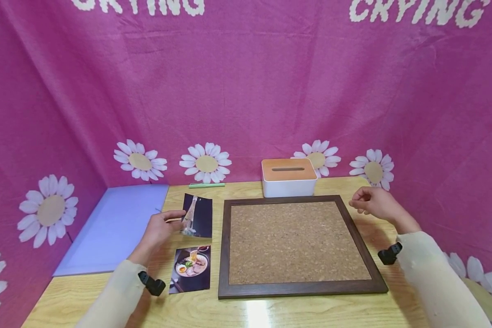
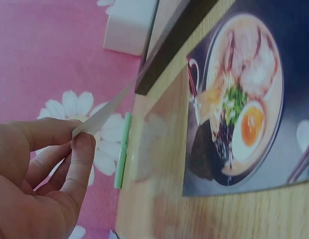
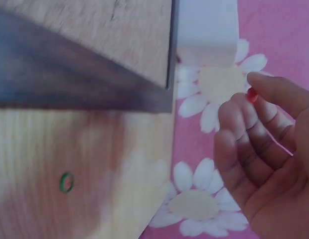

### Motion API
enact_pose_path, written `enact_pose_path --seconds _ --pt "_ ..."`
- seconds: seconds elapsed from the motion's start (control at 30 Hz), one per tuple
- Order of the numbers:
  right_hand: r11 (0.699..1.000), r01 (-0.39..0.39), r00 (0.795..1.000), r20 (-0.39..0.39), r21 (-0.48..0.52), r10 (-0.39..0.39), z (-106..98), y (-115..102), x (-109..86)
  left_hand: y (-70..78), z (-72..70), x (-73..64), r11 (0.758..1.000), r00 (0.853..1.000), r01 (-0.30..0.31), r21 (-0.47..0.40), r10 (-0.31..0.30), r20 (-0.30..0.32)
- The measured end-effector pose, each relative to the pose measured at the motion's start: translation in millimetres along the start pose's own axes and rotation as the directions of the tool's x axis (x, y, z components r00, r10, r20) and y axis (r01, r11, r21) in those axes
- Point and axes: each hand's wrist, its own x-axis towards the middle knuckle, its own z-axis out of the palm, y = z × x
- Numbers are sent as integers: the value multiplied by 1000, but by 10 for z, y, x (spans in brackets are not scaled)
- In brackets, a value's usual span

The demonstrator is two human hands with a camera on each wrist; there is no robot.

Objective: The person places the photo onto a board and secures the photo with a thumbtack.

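My left hand (image 1: pixel 159 231) pinches the left edge of a dark photo of a lit tower (image 1: pixel 203 213) between thumb and fingers. In the left wrist view the photo's pale back (image 2: pixel 101 117) is tilted up off the table. Below it lies a photo of a ramen bowl (image 1: pixel 190 269). To the right of both photos sits a cork board (image 1: pixel 297 246) in a dark brown frame. Beyond the frame's right side my right hand (image 1: pixel 375 202) hovers, a small red push pin (image 3: pixel 251 95) held between thumb and forefinger, mostly covered by them.
A white tissue box (image 1: pixel 290 187) with a wooden lid stands behind the board. A green pen (image 1: pixel 207 185) lies at the table's back edge. On the left is a pale blue sheet (image 1: pixel 110 228). A green ring (image 3: pixel 66 182) lies right of the frame. Pink cloth surrounds the table.
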Motion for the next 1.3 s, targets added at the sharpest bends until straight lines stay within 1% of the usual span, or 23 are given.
enact_pose_path --seconds 0.13,0.33,0.47,0.5,0.57,0.63,0.7,0.8,0.87,0.9,1.03,1.1,1.2,1.3 --pt "997 -6 999 41 79 2 16 -165 34 54 39 -45 1000 1000 -7 6 7 3" --pt "988 37 996 75 149 -49 89 -405 100 155 140 -138 999 999 -21 -37 22 30" --pt "984 66 993 87 164 -81 165 -575 141 232 250 -202 999 999 -23 -31 24 34" --pt "985 79 992 86 154 -93 186 -621 149 243 284 -217 999 999 -19 -39 20 36" --pt "988 106 990 81 117 -115 232 -707 165 260 359 -246 997 999 -20 -73 23 45" --pt "986 128 987 84 108 -137 282 -782 186 269 437 -269 992 998 -22 -125 28 50" --pt "983 141 984 92 118 -152 336 -853 206 280 511 -291 984 997 -24 -178 35 61" --pt "975 145 980 110 166 -165 421 -940 243 306 610 -329 977 996 -33 -209 49 74" --pt "970 152 977 117 192 -176 477 -995 269 321 671 -347 977 995 -45 -207 62 78" --pt "966 156 976 120 204 -183 507 -1018 285 328 701 -357 978 995 -41 -204 59 83" --pt "956 177 968 131 234 -212 615 -1108 338 354 818 -382 980 992 -41 -194 64 110" --pt "953 177 966 144 248 -217 666 -1152 361 367 872 -394 982 989 -52 -182 76 126" --pt "954 165 964 163 251 -209 736 -1213 387 385 953 -410 985 986 -64 -161 88 145" --pt "957 144 963 185 253 -194 806 -1264 412 392 1031 -424 986 982 -55 -158 82 171"
